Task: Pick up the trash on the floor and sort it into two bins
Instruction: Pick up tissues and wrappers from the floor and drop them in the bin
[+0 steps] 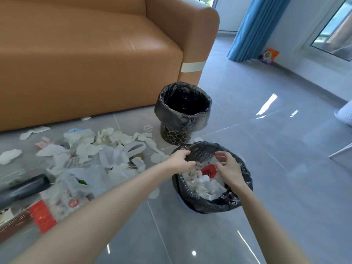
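Both hands hover over the near bin (245, 189). The left hand (181, 161) is at its far-left rim and the right hand (228, 166) is above its middle. Their fingers are loosely curled with nothing visible in them. Inside the crinkled black liner lie crumpled white paper and a red-printed wrapper (208, 169). Just beyond, beside the sofa's corner, stands the far bin (171, 109), also black-lined, with a gold honeycomb base. The trash pile (106, 149) spreads over the glossy grey floor (266, 168) left of both bins, along the front of the tan leather sofa (85, 63): white tissue, thin plastic, a dark cylinder (24, 187) and red packaging (42, 216). A colourful packet (269, 56) lies by the blue curtain (253, 29).
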The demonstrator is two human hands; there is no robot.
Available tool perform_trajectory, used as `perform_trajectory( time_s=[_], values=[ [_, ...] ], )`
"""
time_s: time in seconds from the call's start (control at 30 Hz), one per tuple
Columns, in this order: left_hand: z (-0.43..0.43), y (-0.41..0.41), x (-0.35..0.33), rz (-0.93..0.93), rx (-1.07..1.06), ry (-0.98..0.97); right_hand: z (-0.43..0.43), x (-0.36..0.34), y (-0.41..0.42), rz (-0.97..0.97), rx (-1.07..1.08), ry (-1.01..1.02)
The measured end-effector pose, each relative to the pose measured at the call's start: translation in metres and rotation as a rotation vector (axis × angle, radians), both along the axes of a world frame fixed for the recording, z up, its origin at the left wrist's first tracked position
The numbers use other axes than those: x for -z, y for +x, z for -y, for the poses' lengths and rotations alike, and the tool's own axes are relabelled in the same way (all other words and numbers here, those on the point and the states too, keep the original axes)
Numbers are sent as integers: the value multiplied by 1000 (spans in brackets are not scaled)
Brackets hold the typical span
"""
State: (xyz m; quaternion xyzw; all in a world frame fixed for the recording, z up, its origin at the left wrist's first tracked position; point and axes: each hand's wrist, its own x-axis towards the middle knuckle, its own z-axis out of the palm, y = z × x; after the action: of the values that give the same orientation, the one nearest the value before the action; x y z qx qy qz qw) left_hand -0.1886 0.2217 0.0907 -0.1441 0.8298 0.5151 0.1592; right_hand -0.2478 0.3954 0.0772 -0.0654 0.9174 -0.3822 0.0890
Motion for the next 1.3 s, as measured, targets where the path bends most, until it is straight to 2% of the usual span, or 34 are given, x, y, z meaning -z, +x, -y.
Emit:
perform_trajectory(
  time_s=[0.17, 0.33, 0.5, 0.6, 0.77, 0.87, 0.97, 1.17, 1.3],
  values=[
    [43, 25, -2, -7, -49, -81, 30, -15, 13, -30, -105, -76],
    [113, 79, -1, -4, 29, -393, 78, -8, 41, 28, -254, -112],
    [175, 148, 25, 65, -109, -519, 131, 29, 67, 93, -403, -57],
    [205, 184, 46, 107, -243, -505, 167, 61, 80, 136, -496, -20],
    [231, 215, 78, 63, -470, -392, 218, 115, 91, 164, -595, 120],
    [233, 220, 98, 49, -506, -345, 242, 149, 90, 183, -628, 230],
    [233, 220, 111, 23, -522, -316, 256, 174, 87, 190, -600, 239],
    [226, 208, 126, 30, -547, -255, 262, 196, 92, 214, -651, 334],
    [217, 191, 140, 44, -648, -224, 254, 204, 103, 238, -712, 399]
  ],
)
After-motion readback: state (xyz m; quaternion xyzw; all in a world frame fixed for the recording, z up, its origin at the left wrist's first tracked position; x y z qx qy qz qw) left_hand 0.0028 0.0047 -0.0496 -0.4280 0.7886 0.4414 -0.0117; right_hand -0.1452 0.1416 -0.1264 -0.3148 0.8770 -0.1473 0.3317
